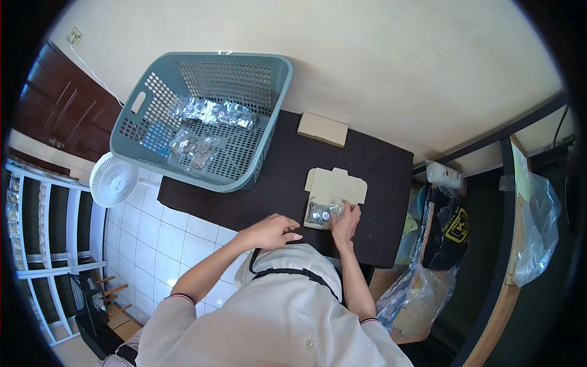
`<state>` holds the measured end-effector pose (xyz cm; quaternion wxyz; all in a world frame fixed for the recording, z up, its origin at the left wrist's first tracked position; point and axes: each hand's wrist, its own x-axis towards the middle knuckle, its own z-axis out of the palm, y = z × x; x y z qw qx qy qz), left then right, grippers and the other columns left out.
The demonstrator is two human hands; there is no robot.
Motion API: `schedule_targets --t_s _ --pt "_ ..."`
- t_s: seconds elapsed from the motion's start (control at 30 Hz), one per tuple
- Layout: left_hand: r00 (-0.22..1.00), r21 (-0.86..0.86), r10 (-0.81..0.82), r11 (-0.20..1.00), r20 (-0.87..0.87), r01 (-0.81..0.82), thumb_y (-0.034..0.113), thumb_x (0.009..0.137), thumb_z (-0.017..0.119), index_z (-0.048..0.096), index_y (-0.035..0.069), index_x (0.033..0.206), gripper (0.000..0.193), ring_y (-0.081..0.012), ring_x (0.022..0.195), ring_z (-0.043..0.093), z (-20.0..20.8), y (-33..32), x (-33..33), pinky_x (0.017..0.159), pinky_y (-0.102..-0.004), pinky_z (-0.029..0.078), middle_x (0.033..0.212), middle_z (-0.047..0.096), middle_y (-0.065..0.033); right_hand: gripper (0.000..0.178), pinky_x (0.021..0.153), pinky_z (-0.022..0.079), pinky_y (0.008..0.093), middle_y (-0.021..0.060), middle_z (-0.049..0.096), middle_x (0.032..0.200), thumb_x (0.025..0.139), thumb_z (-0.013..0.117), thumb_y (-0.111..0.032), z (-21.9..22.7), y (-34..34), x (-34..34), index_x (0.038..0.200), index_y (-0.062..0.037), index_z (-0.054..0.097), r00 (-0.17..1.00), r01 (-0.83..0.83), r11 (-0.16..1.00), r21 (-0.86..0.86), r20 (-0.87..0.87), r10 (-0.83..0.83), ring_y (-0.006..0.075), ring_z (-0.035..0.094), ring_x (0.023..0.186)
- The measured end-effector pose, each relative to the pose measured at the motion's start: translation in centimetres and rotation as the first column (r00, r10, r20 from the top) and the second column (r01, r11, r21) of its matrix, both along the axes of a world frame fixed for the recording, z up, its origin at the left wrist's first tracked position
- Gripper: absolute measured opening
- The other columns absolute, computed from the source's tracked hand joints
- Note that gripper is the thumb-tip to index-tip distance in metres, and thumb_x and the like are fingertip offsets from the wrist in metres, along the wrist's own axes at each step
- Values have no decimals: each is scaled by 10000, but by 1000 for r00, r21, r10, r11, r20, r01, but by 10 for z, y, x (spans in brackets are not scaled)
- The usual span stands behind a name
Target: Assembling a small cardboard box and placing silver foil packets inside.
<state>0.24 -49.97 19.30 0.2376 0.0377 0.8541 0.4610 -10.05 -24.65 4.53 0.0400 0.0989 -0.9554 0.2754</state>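
Note:
A small tan cardboard box (335, 184) lies on the dark table with its lid and flaps folded out flat. In its near part sits a clear plastic packet (319, 214) with greyish contents and a round pale label; what the contents are cannot be made out. My right hand (346, 224) is at the packet's right side, fingers bent and thumb against it. Left of the box, by the table's near edge, my left hand (272, 231) holds nothing, its fingers loosely curved and apart.
A grey-green perforated basket (280, 116) on the table's left holds several clear packets (217, 112). Behind the open box lies a closed cardboard box (323, 129). A white fan (114, 180) stands left of the table. Shelving with plastic bags (538, 226) is on the right.

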Motion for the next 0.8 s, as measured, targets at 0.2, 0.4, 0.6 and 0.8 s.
schedule_targets --t_s 0.2,0.4,0.6,0.8 --pt "999 223 -22 974 -29 28 213 1053 681 636 23 1438 432 -231 1065 750 111 -99 -23 930 -377 599 1233 757 -160 501 1017 502 449 178 589 1191 712 896 -9 -42 -9 1 1186 -22 738 913 -227 929 -292 267 307 373 589 1189" --pt "951 256 309 921 -14 -295 172 1074 644 672 10 1349 320 -140 886 725 133 -183 -70 754 -298 608 1102 767 -95 579 1033 501 410 122 550 1200 635 935 33 -41 0 -5 1175 -57 748 864 -284 881 -378 298 406 329 585 1158" --pt "905 26 423 906 -44 -422 266 1068 677 732 -55 1081 327 -122 707 711 61 -283 -173 576 -249 560 905 762 -98 567 950 541 372 113 544 1229 640 926 71 -38 -5 5 1165 -43 745 873 -232 899 -370 329 361 311 612 1148" --pt "918 -644 288 655 -272 -396 282 859 784 772 -37 1054 374 -426 1022 750 -89 -343 -251 911 -493 606 1111 763 -271 563 858 589 335 94 554 1287 673 926 51 -26 -14 5 1199 -57 758 881 -189 917 -351 351 316 225 654 1033"
